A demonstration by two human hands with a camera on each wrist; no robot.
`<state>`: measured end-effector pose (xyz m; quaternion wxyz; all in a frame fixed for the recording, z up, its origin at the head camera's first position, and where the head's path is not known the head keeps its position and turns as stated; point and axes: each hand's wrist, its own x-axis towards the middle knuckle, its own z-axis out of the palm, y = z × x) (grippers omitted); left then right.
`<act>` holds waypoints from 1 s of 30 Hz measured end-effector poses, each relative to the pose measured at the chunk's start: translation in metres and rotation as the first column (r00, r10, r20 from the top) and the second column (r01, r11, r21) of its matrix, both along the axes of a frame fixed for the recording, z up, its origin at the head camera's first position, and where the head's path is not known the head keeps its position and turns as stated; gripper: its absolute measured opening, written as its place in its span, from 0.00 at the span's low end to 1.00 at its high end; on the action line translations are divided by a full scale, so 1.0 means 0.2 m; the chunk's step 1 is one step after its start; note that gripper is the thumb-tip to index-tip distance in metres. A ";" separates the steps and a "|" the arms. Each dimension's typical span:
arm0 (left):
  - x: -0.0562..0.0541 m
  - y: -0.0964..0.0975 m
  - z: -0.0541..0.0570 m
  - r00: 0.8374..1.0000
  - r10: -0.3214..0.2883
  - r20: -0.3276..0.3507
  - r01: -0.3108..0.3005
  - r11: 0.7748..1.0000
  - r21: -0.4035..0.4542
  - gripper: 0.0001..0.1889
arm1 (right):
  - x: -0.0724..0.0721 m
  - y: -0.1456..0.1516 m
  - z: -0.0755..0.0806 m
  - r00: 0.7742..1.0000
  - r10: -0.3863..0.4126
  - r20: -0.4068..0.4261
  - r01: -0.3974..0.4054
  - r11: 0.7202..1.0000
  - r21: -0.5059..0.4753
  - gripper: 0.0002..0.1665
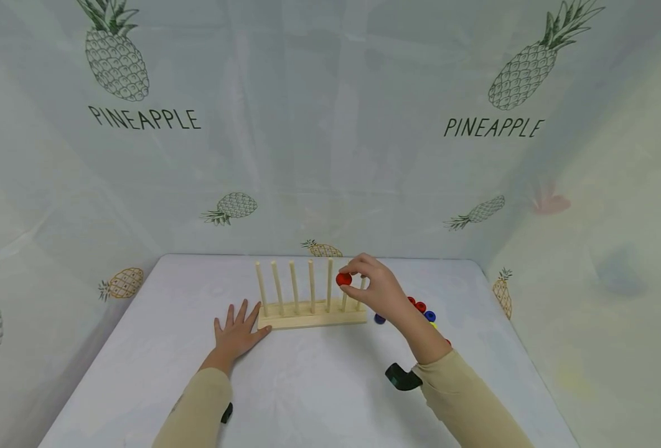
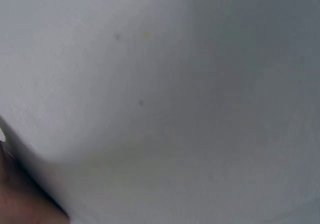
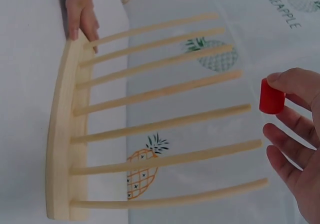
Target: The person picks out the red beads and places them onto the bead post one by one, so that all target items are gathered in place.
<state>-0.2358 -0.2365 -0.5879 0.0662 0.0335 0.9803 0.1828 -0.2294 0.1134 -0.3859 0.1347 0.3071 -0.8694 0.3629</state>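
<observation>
One rack [image 1: 312, 321] with seven pegs [image 1: 311, 283] stands near the far edge of the table [image 1: 308, 386]; at least six loose beads [image 1: 421, 307] lie toward the right edge. The right hand [image 1: 378, 287] pinches one red bead [image 3: 271, 97] between thumb and fingertip, near the peg tips; its form is a short cylinder. The left hand [image 1: 236, 339], fingers spread, touches the rack's left end

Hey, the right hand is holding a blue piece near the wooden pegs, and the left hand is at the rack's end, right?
Not quite: the piece in the right hand is red, as the right wrist view shows; the left hand is indeed at the end of the rack.
</observation>
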 end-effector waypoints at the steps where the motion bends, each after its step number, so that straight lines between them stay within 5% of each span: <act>1: 0.00 0.00 -0.01 1.000 0.000 0.004 0.000 1.000 -0.003 0.49 | 0.00 0.00 0.01 1.000 0.003 0.004 -0.003 1.000 0.000 0.14; 8: -0.02 -0.01 -0.03 1.000 0.001 0.014 -0.001 1.000 -0.021 0.48 | -0.04 -0.05 0.04 0.999 0.042 0.015 -0.042 0.999 -0.018 0.13; 22: 0.02 0.01 0.04 1.000 0.001 0.008 -0.001 1.000 0.003 0.46 | -0.12 -0.16 0.06 0.998 0.064 0.005 -0.064 0.997 -0.037 0.14; 30: 0.01 0.02 0.03 1.000 0.004 -0.008 -0.004 1.000 -0.002 0.46 | -0.16 -0.21 0.07 0.998 0.051 0.036 -0.049 0.998 -0.044 0.15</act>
